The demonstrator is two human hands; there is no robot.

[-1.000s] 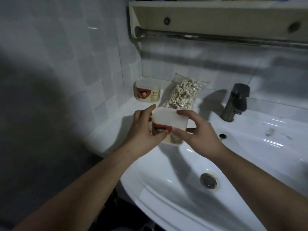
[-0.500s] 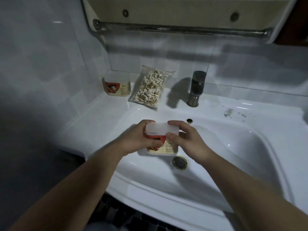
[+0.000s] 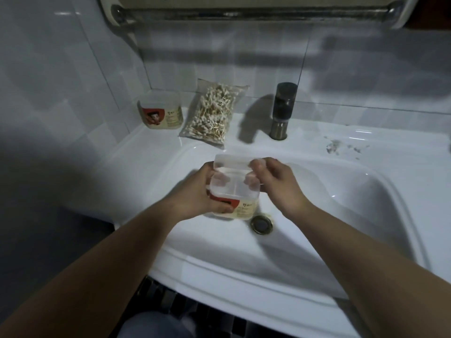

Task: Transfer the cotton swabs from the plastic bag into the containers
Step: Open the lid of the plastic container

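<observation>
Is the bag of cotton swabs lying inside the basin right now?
No, the bag of cotton swabs lies on the sink ledge between a container and the faucet.

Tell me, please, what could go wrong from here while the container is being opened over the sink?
1. The container is held by the left hand right above the sink basin, near the drain; a slip might drop it into a possibly wet bowl.
2. The right hand pinches the lid by one end; it could twist free or snap shut.
3. The bag of cotton swabs lies beside the faucet, so splashes could wet it.
</observation>
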